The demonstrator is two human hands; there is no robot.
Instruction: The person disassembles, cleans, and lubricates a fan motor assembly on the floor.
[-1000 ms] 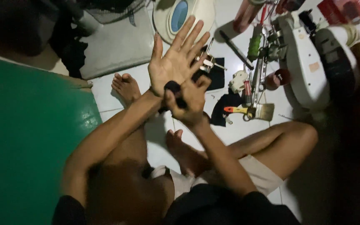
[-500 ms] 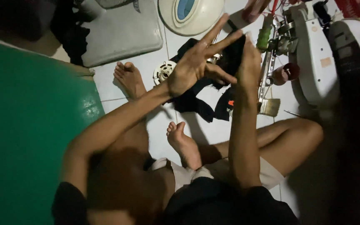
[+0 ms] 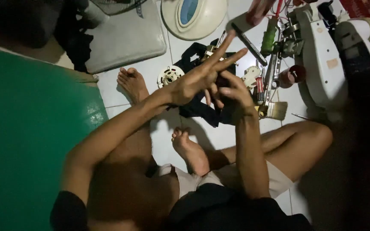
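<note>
While the person sits cross-legged on the white tile floor [image 3: 159, 141], both hands are raised together over a black cloth [image 3: 202, 111] that lies crumpled on the tiles just beyond the bare feet. The left hand [image 3: 193, 81] is spread wide, fingers fanned and pointing away, holding nothing that shows. The right hand [image 3: 234, 92] is curled against the left one's fingers, seemingly pinching or tugging at something dark there; whether it truly grips anything cannot be told in this dim light. Just beside the hands lies a scatter of tools: a red-handled screwdriver [image 3: 259, 87], a green-handled tool [image 3: 270, 36], a small paintbrush [image 3: 275, 110] and a round white plastic part [image 3: 168, 76], with a white fan body [image 3: 322, 60] farther right and a cream fan base [image 3: 193, 17] at the top. To my mind the main risk is a sharp pull with the right hand: if it slips free, an elbow or wrist could sweep into the tools and scatter small parts across the tiles, where the poor light would make them hard to find.
</note>
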